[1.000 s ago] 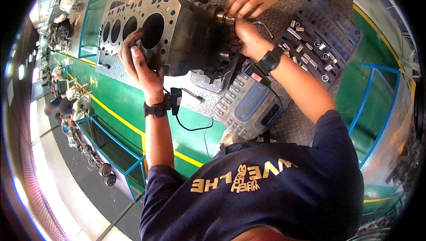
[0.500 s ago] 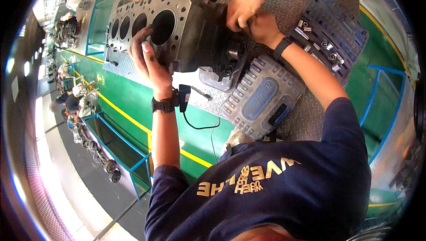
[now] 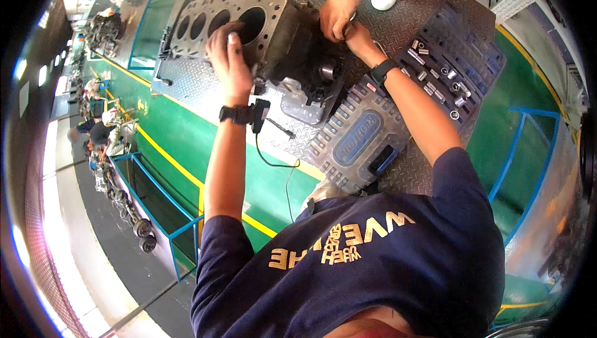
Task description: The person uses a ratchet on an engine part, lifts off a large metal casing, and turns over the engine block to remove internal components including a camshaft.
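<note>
Engine block [image 3: 261, 39] lies on its side on checker-plate bench [image 3: 423, 2], cylinder bores facing up-left. Left hand [image 3: 229, 58] on block's bore face, fingers curled over edge of the bore nearest the block's end, bracing. Right hand [image 3: 359, 34] at block's end face, fingers pinching smth small; can't tell what. Co-worker's hand [image 3: 339, 9] touching it from above. Socket set [image 3: 451, 67] open right of block; closed grey case [image 3: 360, 142] below block. Judgement: brace the block firmly, keep both people's fingers out of each other's way.

Grey four-bore engine block [image 3: 261, 33], on tread-plate bench
</note>
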The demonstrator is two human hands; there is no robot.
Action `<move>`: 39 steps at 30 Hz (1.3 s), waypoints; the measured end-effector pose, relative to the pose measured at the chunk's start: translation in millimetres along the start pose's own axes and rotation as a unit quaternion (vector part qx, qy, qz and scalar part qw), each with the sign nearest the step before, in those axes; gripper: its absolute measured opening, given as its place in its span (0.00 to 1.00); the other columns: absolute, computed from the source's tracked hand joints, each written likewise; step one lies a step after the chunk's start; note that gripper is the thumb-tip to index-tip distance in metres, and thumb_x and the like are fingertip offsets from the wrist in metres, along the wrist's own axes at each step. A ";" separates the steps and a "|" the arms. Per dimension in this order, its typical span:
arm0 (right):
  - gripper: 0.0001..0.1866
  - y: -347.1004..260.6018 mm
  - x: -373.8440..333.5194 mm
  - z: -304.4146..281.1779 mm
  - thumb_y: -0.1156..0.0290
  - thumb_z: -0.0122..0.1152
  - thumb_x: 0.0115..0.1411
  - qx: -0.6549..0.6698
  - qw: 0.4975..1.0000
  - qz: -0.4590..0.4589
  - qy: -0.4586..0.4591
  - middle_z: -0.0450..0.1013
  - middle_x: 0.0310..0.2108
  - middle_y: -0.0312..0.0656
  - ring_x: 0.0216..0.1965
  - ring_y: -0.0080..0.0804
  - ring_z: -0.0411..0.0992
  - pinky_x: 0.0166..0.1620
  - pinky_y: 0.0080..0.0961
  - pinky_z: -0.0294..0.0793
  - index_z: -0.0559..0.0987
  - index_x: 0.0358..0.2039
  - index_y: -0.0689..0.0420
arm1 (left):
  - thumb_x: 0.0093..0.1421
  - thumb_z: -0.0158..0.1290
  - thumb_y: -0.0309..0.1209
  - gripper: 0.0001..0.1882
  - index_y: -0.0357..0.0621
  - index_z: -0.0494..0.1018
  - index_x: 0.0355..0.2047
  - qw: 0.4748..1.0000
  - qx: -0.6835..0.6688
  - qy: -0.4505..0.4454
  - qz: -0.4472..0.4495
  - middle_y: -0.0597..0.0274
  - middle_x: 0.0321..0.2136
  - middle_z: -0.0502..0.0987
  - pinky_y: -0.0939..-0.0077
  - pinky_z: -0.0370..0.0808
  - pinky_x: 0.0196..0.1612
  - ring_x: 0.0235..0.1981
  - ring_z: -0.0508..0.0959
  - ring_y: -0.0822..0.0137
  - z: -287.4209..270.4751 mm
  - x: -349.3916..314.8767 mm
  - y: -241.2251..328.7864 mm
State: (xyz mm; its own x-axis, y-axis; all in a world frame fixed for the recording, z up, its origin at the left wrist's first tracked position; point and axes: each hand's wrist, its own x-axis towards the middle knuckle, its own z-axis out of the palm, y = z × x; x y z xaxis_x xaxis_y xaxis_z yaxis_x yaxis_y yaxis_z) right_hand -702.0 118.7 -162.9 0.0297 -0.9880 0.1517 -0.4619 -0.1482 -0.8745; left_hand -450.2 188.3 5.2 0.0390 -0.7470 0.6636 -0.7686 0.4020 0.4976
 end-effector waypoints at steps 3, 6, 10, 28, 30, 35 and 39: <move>0.30 -15.9 -14.8 -13.6 0.45 0.41 0.69 0.388 0.914 0.118 0.032 0.74 0.36 0.37 0.39 0.31 0.68 0.48 0.27 0.67 0.79 0.41 0.62 | 0.66 0.42 0.36 0.16 0.41 0.77 0.39 0.998 0.066 0.016 0.016 0.52 0.42 0.76 0.58 0.61 0.58 0.50 0.69 0.50 -2.0 2.7 7.4; 0.36 -0.3 -81.7 -52.7 0.30 0.42 0.63 0.399 0.862 0.313 0.003 0.68 0.20 0.32 0.16 0.21 0.61 0.16 0.19 0.52 0.77 0.35 0.55 | 0.66 0.43 0.37 0.16 0.41 0.75 0.44 0.989 0.144 0.029 0.000 0.51 0.44 0.76 0.55 0.60 0.59 0.52 0.68 0.49 -13.8 -3.2 18.1; 0.38 67.2 -253.2 -123.0 0.30 0.50 0.59 0.383 0.837 0.378 0.098 0.76 0.34 0.34 0.25 0.19 0.65 0.25 0.19 0.59 0.79 0.41 0.57 | 0.64 0.48 0.36 0.16 0.40 0.73 0.48 0.997 0.028 0.050 -0.057 0.48 0.43 0.75 0.54 0.61 0.57 0.51 0.68 0.46 -61.9 -71.8 0.8; 0.14 53.7 -762.0 35.5 0.61 0.62 0.58 -0.327 0.751 0.445 -0.361 0.78 0.27 0.48 0.27 0.41 0.77 0.32 0.38 0.75 0.82 0.35 0.60 | 0.55 0.53 0.36 0.11 0.42 0.79 0.33 0.610 0.176 -0.326 -0.700 0.50 0.32 0.81 0.54 0.75 0.34 0.33 0.80 0.50 -497.1 -821.6 -288.2; 0.16 21.5 -698.3 81.0 0.61 0.63 0.58 -0.274 0.778 0.456 -0.335 0.77 0.25 0.47 0.23 0.41 0.76 0.29 0.38 0.74 0.82 0.32 0.64 | 0.54 0.53 0.34 0.11 0.39 0.78 0.30 0.536 0.040 -0.100 -0.837 0.51 0.28 0.80 0.56 0.74 0.31 0.29 0.79 0.53 -506.6 -828.7 -284.1; 0.17 -14.6 -533.1 166.7 0.62 0.58 0.63 -0.229 0.860 0.308 -0.337 0.75 0.19 0.46 0.19 0.36 0.75 0.24 0.35 0.72 0.80 0.29 0.66 | 0.52 0.53 0.31 0.12 0.32 0.77 0.29 0.569 -0.021 0.054 -0.820 0.53 0.24 0.79 0.61 0.72 0.27 0.23 0.77 0.58 -492.0 -795.2 -325.2; 0.19 -41.6 -429.8 237.8 0.59 0.60 0.61 -0.185 0.855 0.339 -0.346 0.76 0.20 0.45 0.19 0.36 0.75 0.25 0.35 0.74 0.79 0.28 0.66 | 0.52 0.58 0.32 0.15 0.30 0.77 0.35 0.686 0.069 0.034 -0.724 0.54 0.28 0.81 0.66 0.76 0.34 0.27 0.79 0.61 -488.8 -739.3 -376.5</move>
State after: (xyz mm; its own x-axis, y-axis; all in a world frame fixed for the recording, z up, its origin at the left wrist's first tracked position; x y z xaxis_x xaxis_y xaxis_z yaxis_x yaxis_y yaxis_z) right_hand -484.8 539.0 -301.3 0.1029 -0.6494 -0.7534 -0.8263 0.3658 -0.4282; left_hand 122.5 848.0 -399.8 0.8506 -0.2820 -0.4437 0.0544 -0.7922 0.6078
